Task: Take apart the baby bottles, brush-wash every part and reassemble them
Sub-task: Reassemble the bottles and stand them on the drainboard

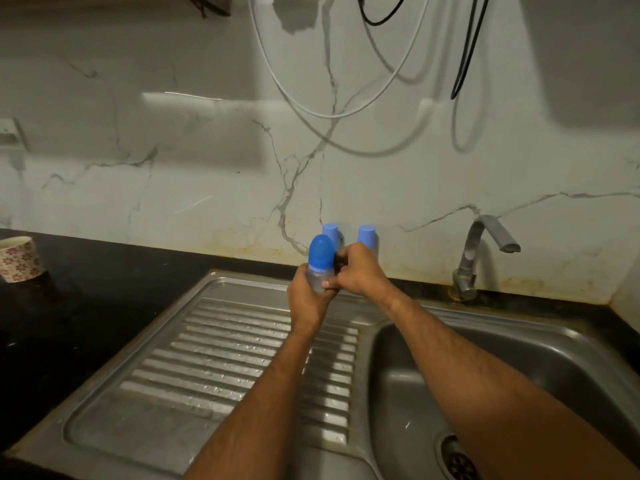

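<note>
Your left hand [306,296] wraps the clear body of a baby bottle [318,271], held up over the back of the drainboard [207,358]; your right hand [360,271] curls in beside it, fingers closed at the collar below the blue cap [321,252]. You look to be at the first disassembly: next, twist or pull that cap free. Two more capped bottles [367,235] stand behind at the wall. The held bottle looks empty; the sink basin [519,358] holds nothing you can see
</note>
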